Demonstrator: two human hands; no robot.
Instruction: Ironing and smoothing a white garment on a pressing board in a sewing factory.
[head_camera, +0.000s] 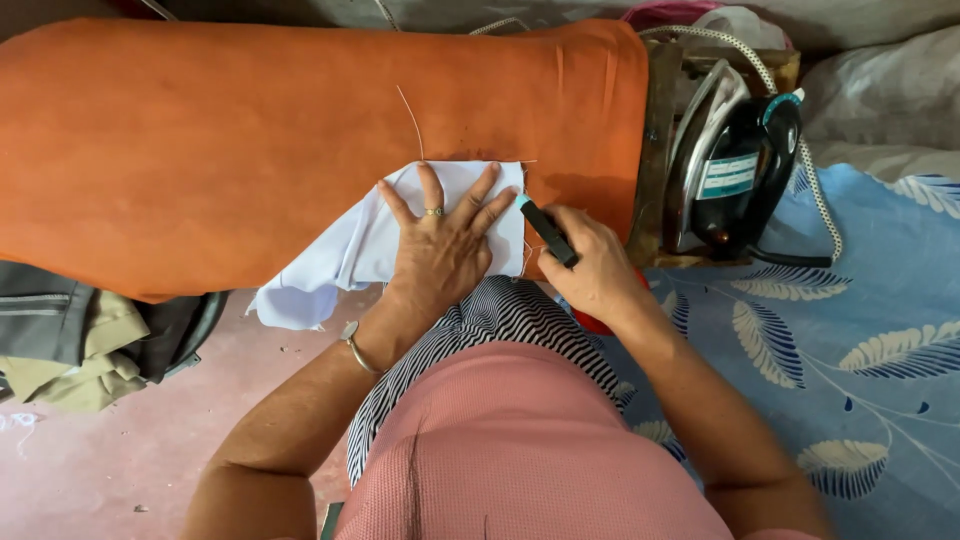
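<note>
A white piece of cloth (345, 255) lies on the near edge of an orange padded ironing surface (250, 140) and hangs off it. My left hand (440, 235) presses flat on the cloth with fingers spread; it wears a ring and a bangle. Just right of it, my right hand (590, 265) grips a small black tool with a light blue tip (545, 230), its tip touching the cloth's right edge. A loose thread (410, 120) trails up from the cloth.
A black and silver iron (730, 170) rests on a stand at the right end of the orange surface, its braided cord (815, 190) looping behind. A blue leaf-print sheet (850, 370) covers the right. Folded dark and khaki clothes (80, 340) sit at left above a pink floor (120, 450).
</note>
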